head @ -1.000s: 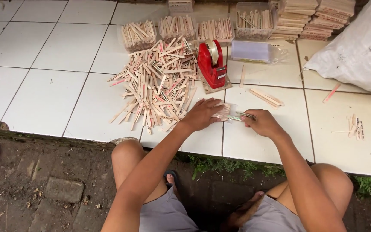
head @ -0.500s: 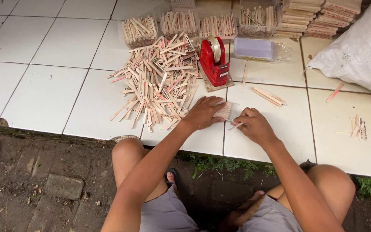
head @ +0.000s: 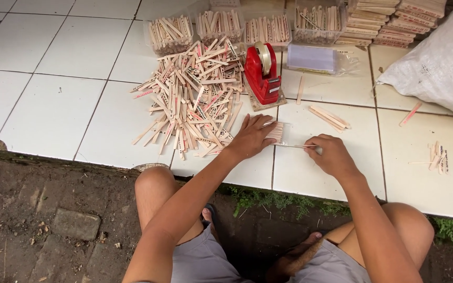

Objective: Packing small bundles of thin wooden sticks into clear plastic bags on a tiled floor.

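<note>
The left hand (head: 251, 137) lies flat on a small bundle of wooden sticks (head: 276, 132), with its fingers (head: 262, 124) pressed together and stretched toward 2 o'clock. The bundle comes out from under the fingertips on their right side; it rests on the white tiled floor (head: 58, 105), on the joint between two tiles. The sticks in it are thin, flat and pale, laid side by side, and a clear wrapping seems to lie around them. The right hand (head: 334, 155) is at 3 o'clock from the bundle, a little apart from it. Its fingers are curled, and the thumb and forefinger pinch the end of a thin strip (head: 292, 145), which runs level toward the left hand. I cannot tell if the strip is a stick or tape.

At 11 o'clock from the left hand spreads a loose heap of sticks (head: 192, 97), some with pink ends and dark print. At 12 o'clock stands a red tape dispenser (head: 262, 73) of glossy plastic on a wooden board. Behind it are clear plastic tubs (head: 216, 26) filled with sticks standing on end. A white woven sack (head: 439, 63) lies at 2 o'clock.
</note>
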